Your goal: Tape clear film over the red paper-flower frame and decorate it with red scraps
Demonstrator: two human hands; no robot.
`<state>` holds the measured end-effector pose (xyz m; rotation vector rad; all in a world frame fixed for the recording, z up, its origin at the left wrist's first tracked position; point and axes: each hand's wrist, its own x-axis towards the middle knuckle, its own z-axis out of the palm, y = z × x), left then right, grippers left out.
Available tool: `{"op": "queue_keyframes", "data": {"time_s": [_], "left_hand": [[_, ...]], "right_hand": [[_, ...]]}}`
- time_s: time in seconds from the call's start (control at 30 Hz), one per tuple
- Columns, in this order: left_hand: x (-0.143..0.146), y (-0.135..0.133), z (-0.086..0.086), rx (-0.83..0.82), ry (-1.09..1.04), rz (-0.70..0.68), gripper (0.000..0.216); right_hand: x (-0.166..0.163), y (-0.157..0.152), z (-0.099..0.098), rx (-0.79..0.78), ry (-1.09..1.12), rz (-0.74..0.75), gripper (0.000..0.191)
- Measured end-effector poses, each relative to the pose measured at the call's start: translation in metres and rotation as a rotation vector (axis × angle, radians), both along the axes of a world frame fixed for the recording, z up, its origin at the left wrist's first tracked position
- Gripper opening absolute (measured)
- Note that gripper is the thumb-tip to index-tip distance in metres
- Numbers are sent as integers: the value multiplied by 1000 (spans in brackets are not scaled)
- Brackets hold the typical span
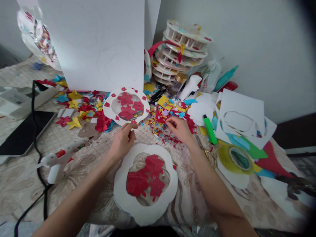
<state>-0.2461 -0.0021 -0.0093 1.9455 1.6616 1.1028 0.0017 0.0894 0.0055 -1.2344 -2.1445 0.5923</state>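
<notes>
My left hand (pixel 124 139) is closed, its fingers curled just below the lower edge of a white scalloped paper frame (pixel 107 110) with small red pieces on its rim and red paper flowers in its clear middle. My right hand (pixel 179 129) has thumb and fingertips pinched together over red paper scraps (pixel 161 116) and fine confetti. Whatever either hand holds, if anything, is too small or hidden to make out. Between my forearms, near the front edge, lies a larger white scalloped frame (pixel 123 184) with plain rim and red flower shapes (pixel 138 181) in its opening.
Left are a hot glue gun (pixel 60 161), its black cord (pixel 37 144), a tablet (pixel 27 131) and paper stars (pixel 74 122). Right lie scissors (pixel 208 154), a green marker (pixel 210 131), a tape roll (pixel 224 159) and white sheets (pixel 242 102). Behind rise a white board (pixel 103 42) and stacked white rings (pixel 182 49).
</notes>
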Motion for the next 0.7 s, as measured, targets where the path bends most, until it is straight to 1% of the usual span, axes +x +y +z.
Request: {"op": "queue_keyframes", "data": {"time_s": [0.1,0.23,0.37,0.43,0.5,0.6,0.7], "left_hand": [[2,-1,2,-3,1,-1,21],[2,0,5,13,1,44,18],[-1,1,6,48,-12,69,31],[-2,1,5,40,-13,60,33],[-1,1,5,30,-19,47,28],[1,0,3,14,-31,19,22],[3,0,2,-8,-19,3,20]], "right_hand": [[-1,-1,2,25,-53,47,14],[7,4,3,68,-55,-8,14],[14,8,3,92,-91,-44,13],[15,8,4,100,-134,-39,13],[15,7,4,89,-185,-26,14],[14,6,4,21,-259,13,18],[14,5,1,-16,-313,49,21]]}}
